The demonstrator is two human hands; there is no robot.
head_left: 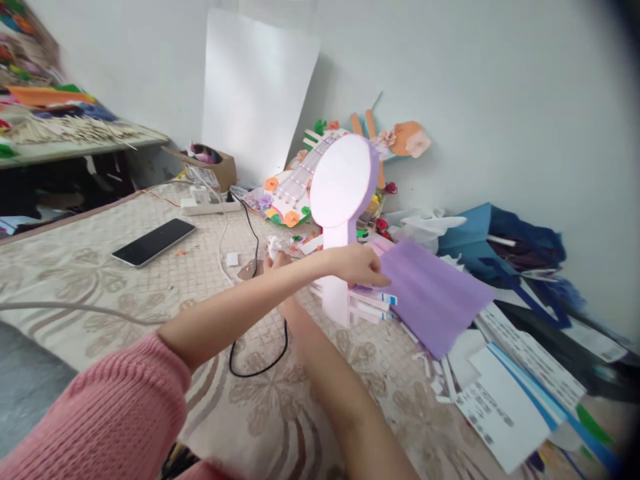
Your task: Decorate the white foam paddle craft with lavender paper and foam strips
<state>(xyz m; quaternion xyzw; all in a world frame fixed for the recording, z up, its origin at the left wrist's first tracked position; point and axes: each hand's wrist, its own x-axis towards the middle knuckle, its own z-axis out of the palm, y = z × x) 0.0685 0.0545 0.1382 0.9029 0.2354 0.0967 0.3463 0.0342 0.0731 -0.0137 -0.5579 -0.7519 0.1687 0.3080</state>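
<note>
My left arm, in a pink knitted sleeve, crosses over my right forearm. My left hand [357,265] is closed at the handle of an upright white paddle-shaped board [343,180] with a lilac edge; its grip is partly hidden. The board's round head rises above my wrist, and its handle shows below. A purple sheet [435,290] lies just right of that hand. Further left, my right hand [277,264] is closed around a small white object [274,247], mostly hidden by the fingers. A black cord [257,375] loops beside my right forearm.
A phone [154,243] lies at the left, near a white power strip [210,205] and a cardboard box [215,167]. Behind the board stands a guitar-shaped craft [300,183] with paper flowers. Paper packaging [505,407] and a blue bag [470,230] crowd the right.
</note>
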